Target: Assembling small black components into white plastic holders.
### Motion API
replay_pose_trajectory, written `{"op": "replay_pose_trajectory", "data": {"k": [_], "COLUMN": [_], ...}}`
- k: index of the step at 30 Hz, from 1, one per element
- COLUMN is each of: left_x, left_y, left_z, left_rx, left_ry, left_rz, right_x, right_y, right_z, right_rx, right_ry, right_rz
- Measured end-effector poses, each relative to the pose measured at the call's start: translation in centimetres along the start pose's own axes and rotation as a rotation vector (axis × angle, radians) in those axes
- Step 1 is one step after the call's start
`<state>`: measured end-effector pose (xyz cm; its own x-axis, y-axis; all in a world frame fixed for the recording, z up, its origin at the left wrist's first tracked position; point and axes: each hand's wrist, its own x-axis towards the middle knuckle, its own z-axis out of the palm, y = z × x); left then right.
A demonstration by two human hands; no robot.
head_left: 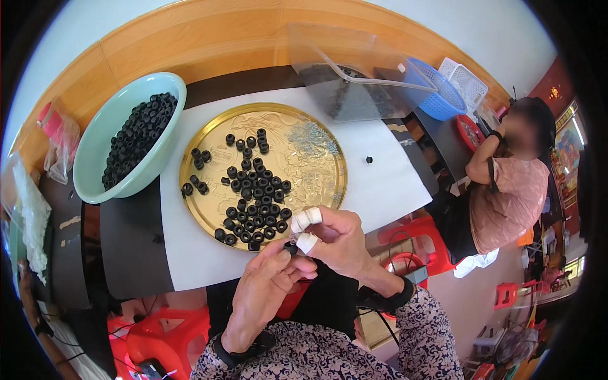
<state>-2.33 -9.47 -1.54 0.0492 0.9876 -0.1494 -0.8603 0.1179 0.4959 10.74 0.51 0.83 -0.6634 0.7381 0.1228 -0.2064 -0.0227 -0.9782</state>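
My left hand (269, 282) pinches a small black ring-shaped part (291, 247) between thumb and fingers, just over the near edge of a round gold tray (310, 183). Meeting it from the right is my right hand (341, 244), whose thumb and fingertip, wrapped in white tape, are closed close to the part. Whatever sits between those taped fingertips is too small to make out. Many loose black ring-shaped parts (256, 190) lie across the tray's middle and left. A heap of tiny silvery metal pieces (315, 139) rests on its far right.
A pale green basin (142, 171) full of black parts stands left of the tray. Behind it on the right is a clear plastic bin (316, 54). One black part (369, 159) lies on the white sheet (392, 183). Another person (510, 196) sits at right, near a blue basket (437, 95).
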Motion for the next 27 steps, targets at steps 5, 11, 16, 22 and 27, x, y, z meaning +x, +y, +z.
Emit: {"op": "replay_pose_trajectory", "data": {"k": [5,11,16,22,27], "left_x": [0.1,0.2,-0.3,0.0,-0.3], "left_y": [-0.3,0.0,0.1,0.3,1.1], "left_z": [0.1,0.7,1.1,1.0,1.7], "left_rx": [-0.074,0.025,0.22,0.243,0.401], "left_ry": [0.057,0.111,0.148,0.13,0.185], "left_rz": [0.002,0.034,0.068,0.097,0.11], "right_x": [0.1,0.1,0.3,0.8,1.1], "right_y": [1.2,2.0,2.5,1.3,1.8], "right_z": [0.2,0.2,0.0,-0.7,-0.6], "right_rx": [-0.007,0.012,-0.008,-0.222,0.011], "right_ry": [-0.046,-0.019,-0.033,-0.142,-0.131], "right_rz": [-0.194,-0.176,-0.238,-0.265,-0.157]}}
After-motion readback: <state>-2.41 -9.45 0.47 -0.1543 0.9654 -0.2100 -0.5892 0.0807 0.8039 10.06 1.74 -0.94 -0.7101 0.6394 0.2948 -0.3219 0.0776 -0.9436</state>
